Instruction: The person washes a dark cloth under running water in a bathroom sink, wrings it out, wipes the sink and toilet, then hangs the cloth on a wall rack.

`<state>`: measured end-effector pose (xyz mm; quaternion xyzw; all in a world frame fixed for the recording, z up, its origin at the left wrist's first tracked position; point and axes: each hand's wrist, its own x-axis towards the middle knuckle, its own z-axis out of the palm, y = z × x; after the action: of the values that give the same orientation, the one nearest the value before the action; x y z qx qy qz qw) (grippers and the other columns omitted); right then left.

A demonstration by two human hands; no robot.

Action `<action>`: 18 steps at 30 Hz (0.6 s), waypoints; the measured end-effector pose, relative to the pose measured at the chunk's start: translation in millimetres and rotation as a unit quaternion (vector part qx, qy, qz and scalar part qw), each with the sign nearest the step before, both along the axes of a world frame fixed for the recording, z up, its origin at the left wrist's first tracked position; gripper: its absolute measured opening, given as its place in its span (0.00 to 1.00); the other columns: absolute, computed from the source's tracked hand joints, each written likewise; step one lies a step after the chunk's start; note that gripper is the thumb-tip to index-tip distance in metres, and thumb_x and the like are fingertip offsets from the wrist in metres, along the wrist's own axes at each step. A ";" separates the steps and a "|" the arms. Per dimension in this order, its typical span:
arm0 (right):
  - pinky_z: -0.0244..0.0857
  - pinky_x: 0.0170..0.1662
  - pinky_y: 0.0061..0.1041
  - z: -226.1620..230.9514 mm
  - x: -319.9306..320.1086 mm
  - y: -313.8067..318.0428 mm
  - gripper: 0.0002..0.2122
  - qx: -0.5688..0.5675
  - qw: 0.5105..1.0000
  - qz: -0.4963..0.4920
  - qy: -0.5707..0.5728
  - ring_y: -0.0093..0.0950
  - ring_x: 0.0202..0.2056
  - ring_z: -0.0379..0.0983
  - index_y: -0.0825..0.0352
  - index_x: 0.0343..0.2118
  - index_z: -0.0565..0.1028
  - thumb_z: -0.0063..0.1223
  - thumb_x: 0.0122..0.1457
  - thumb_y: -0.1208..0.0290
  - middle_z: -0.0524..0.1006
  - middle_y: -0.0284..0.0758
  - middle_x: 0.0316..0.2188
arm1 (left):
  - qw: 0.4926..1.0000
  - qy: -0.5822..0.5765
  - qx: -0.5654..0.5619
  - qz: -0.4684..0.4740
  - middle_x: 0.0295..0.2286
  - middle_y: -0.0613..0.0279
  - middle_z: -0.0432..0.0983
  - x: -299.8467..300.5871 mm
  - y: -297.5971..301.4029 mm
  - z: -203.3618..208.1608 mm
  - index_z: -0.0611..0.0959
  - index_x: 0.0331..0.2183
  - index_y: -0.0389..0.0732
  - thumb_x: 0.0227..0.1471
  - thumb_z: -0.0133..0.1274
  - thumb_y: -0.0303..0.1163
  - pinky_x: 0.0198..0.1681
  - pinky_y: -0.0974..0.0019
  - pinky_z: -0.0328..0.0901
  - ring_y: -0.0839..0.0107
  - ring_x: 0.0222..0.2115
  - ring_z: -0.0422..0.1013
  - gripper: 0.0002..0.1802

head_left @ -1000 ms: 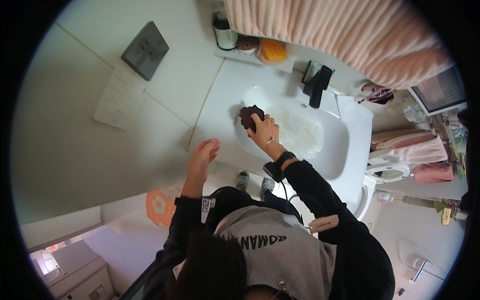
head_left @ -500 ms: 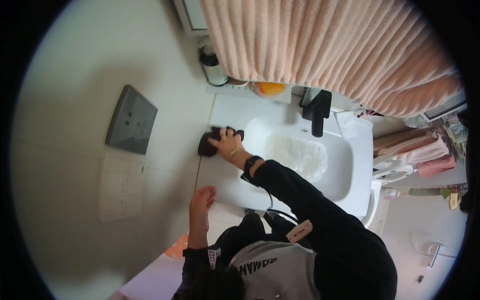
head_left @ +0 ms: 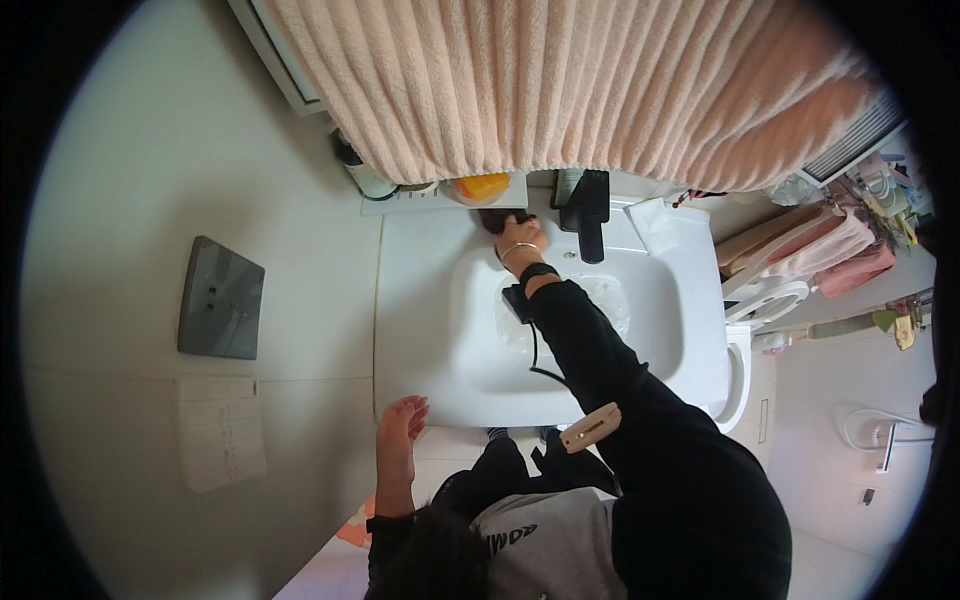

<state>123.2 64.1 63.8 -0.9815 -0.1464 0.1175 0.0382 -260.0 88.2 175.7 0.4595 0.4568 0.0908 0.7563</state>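
My right hand [head_left: 522, 243] reaches over the white washbasin [head_left: 410, 330] to its back ledge. It is closed on a dark brown wad [head_left: 497, 218], which looks like a cloth and is partly covered by the fingers. The wad presses on the basin top just below a shelf and left of the black faucet [head_left: 592, 215]. Foamy water [head_left: 612, 300] lies in the bowl, partly hidden by my right forearm. My left hand [head_left: 402, 422] hangs free by the basin's front left corner, its fingers stretched and holding nothing.
A pale shelf [head_left: 385, 207] at the back holds a dark bottle [head_left: 368, 178] and an orange item [head_left: 483, 187]. Pink ribbed fabric [head_left: 560, 90] hangs above. Right of the faucet lies a white sheet [head_left: 652, 226]. A toilet [head_left: 740, 375] stands to the right.
My right hand has wiped across from the basin's left edge to the back ledge near the faucet, carrying the brown wad. My left hand stays near the front left corner. The view has shifted.
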 end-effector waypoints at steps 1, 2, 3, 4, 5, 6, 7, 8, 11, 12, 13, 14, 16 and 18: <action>0.67 0.43 0.33 0.3 2.5 -10.3 0.18 0.000 1.000 -0.015 -0.002 0.36 0.46 0.70 0.57 0.47 0.70 0.43 0.55 0.57 0.74 0.42 0.42 | 1.000 -0.012 0.005 -0.005 0.38 0.64 0.75 0.0 0.0 2.4 0.75 0.39 0.42 0.55 0.46 0.36 0.44 0.71 0.59 0.74 0.41 0.68 0.11; 0.67 0.43 0.33 2.1 5.6 -19.0 0.18 -0.004 0.999 -0.039 0.004 0.36 0.46 0.71 0.58 0.46 0.70 0.43 0.55 0.57 0.74 0.42 0.42 | 1.000 -0.008 0.003 -0.003 0.38 0.64 0.74 0.4 0.2 5.2 0.75 0.39 0.42 0.55 0.46 0.36 0.44 0.71 0.59 0.74 0.41 0.68 0.11; 0.67 0.44 0.34 4.3 7.5 -26.5 0.17 0.001 0.998 -0.061 0.018 0.37 0.45 0.71 0.59 0.46 0.71 0.41 0.56 0.58 0.74 0.42 0.42 | 1.000 -0.009 0.006 -0.004 0.38 0.64 0.74 0.5 -0.5 7.8 0.75 0.39 0.42 0.55 0.46 0.35 0.44 0.71 0.59 0.74 0.41 0.68 0.11; 0.67 0.44 0.34 9.2 8.4 -33.2 0.17 0.008 0.995 -0.090 0.036 0.37 0.45 0.72 0.60 0.46 0.71 0.40 0.57 0.59 0.74 0.42 0.43 | 1.000 -0.017 0.013 -0.006 0.38 0.64 0.74 -0.8 -1.4 11.6 0.75 0.39 0.42 0.55 0.46 0.35 0.44 0.71 0.59 0.74 0.42 0.68 0.11; 0.67 0.45 0.34 13.7 9.0 -38.8 0.17 -0.005 0.993 -0.109 0.048 0.37 0.45 0.72 0.60 0.46 0.70 0.39 0.57 0.60 0.74 0.42 0.44 | 1.000 -0.020 0.008 -0.007 0.39 0.63 0.74 -0.9 -2.0 13.4 0.75 0.39 0.42 0.55 0.45 0.35 0.44 0.71 0.59 0.74 0.42 0.68 0.11; 0.66 0.46 0.34 19.7 7.4 -43.9 0.18 0.003 0.990 -0.130 0.058 0.37 0.46 0.71 0.62 0.47 0.72 0.39 0.57 0.59 0.74 0.41 0.45 | 1.000 -0.026 0.008 -0.009 0.39 0.63 0.74 -1.4 -2.4 15.2 0.75 0.39 0.41 0.55 0.45 0.35 0.44 0.72 0.59 0.74 0.41 0.68 0.11; 0.66 0.46 0.33 27.8 6.0 -48.4 0.18 -0.013 0.990 -0.121 0.076 0.38 0.47 0.71 0.62 0.46 0.72 0.40 0.57 0.59 0.73 0.40 0.46 | 0.999 -0.030 0.012 -0.011 0.39 0.63 0.74 -2.5 -3.4 17.0 0.75 0.39 0.41 0.55 0.45 0.35 0.44 0.72 0.59 0.74 0.41 0.68 0.12; 0.66 0.47 0.33 35.5 1.8 -51.9 0.18 -0.034 0.986 -0.127 0.106 0.38 0.48 0.70 0.63 0.46 0.73 0.40 0.57 0.59 0.72 0.40 0.48 | 0.999 -0.038 0.013 -0.013 0.39 0.63 0.74 -3.7 -4.4 17.1 0.75 0.39 0.41 0.55 0.45 0.35 0.44 0.72 0.59 0.74 0.41 0.69 0.11; 0.64 0.48 0.33 64.7 -21.9 -60.2 0.19 -0.033 0.988 -0.027 0.147 0.37 0.49 0.69 0.64 0.44 0.75 0.40 0.56 0.59 0.72 0.41 0.48 | 0.999 -0.047 0.023 -0.015 0.38 0.63 0.74 -8.4 -4.9 16.1 0.75 0.39 0.41 0.54 0.46 0.35 0.43 0.71 0.60 0.73 0.41 0.69 0.12; 0.64 0.48 0.33 72.1 -37.4 -64.3 0.19 -0.038 0.989 -0.005 0.146 0.37 0.49 0.69 0.65 0.43 0.75 0.40 0.55 0.58 0.72 0.42 0.47 | 0.998 -0.050 0.021 -0.011 0.38 0.62 0.74 -8.8 -4.3 14.0 0.75 0.39 0.40 0.54 0.47 0.35 0.43 0.71 0.60 0.71 0.41 0.69 0.12; 0.63 0.49 0.35 80.3 -51.8 -70.1 0.20 0.001 0.987 0.035 0.158 0.40 0.47 0.70 0.66 0.42 0.75 0.38 0.54 0.59 0.74 0.44 0.44 | 0.999 -0.045 0.019 -0.009 0.37 0.61 0.74 -9.8 -3.2 12.3 0.75 0.39 0.39 0.53 0.47 0.35 0.42 0.70 0.61 0.70 0.41 0.70 0.13; 0.64 0.47 0.37 87.7 -68.6 -77.3 0.21 0.050 0.983 0.070 0.163 0.43 0.44 0.72 0.67 0.41 0.75 0.38 0.53 0.58 0.75 0.46 0.41 | 0.999 -0.043 0.023 -0.008 0.37 0.61 0.74 -9.0 -0.8 10.6 0.75 0.39 0.39 0.53 0.47 0.35 0.43 0.70 0.61 0.70 0.42 0.69 0.13; 0.66 0.43 0.41 94.8 -111.5 -80.7 0.20 0.090 0.975 0.137 0.148 0.43 0.40 0.73 0.58 0.45 0.72 0.37 0.52 0.56 0.76 0.46 0.37 | 0.999 -0.033 0.030 -0.015 0.38 0.62 0.74 -3.1 3.6 6.8 0.75 0.39 0.39 0.53 0.48 0.35 0.43 0.70 0.61 0.70 0.42 0.69 0.13; 0.66 0.41 0.42 92.9 -160.5 -82.2 0.25 0.084 0.948 0.253 0.171 0.43 0.39 0.73 0.43 0.56 0.59 0.39 0.52 0.56 0.76 0.46 0.36 | 0.998 -0.053 0.028 -0.014 0.39 0.61 0.74 4.2 7.7 6.5 0.74 0.39 0.39 0.53 0.49 0.35 0.44 0.71 0.61 0.70 0.42 0.69 0.13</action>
<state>-37.3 -18.0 156.7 -0.8705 -0.3906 0.2766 0.1145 -255.8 95.9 182.2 0.4813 0.4065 0.1168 0.7678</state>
